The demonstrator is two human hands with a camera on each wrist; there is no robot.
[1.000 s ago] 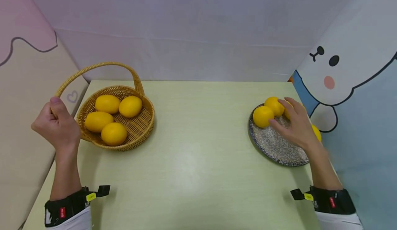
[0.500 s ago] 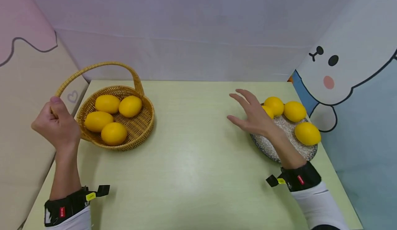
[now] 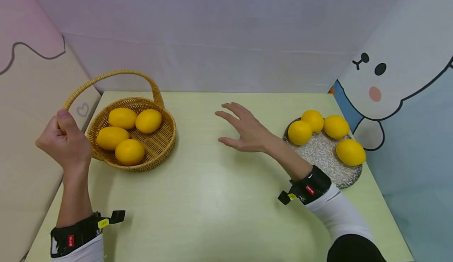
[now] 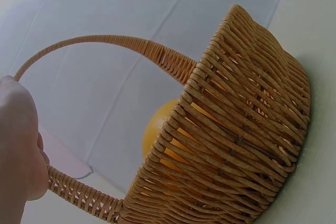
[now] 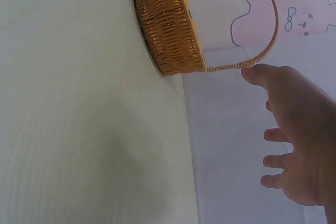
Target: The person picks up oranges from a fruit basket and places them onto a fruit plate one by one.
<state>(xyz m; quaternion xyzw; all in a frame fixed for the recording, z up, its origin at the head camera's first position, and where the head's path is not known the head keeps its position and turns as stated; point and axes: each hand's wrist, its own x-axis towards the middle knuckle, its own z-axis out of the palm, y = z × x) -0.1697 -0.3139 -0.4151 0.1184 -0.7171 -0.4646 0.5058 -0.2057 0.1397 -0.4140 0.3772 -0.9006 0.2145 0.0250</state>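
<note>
My left hand (image 3: 67, 142) grips the arched handle (image 3: 116, 73) of a woven wicker basket (image 3: 162, 148), which stands on the left part of the table. Inside it lie several yellow lemons (image 3: 130, 152). From the left wrist view, one lemon (image 4: 156, 129) shows over the rim, and more yellow shows through the weave. My right hand (image 3: 245, 130) hovers over the middle of the table with fingers spread and nothing in them. To its right, a speckled grey plate (image 3: 323, 154) with a dark rim carries several lemons (image 3: 350, 152) along its back and right side.
The pale table (image 3: 212, 199) runs back to a whitish fabric wall (image 3: 219, 38). Side panels printed with cartoon figures (image 3: 393, 65) flank it on the left and right. The plate sits close to the table's right edge.
My right hand has swung left from above the plate to mid-table, empty throughout, uncovering the lemons on the plate. The left hand and the basket have stayed still.
</note>
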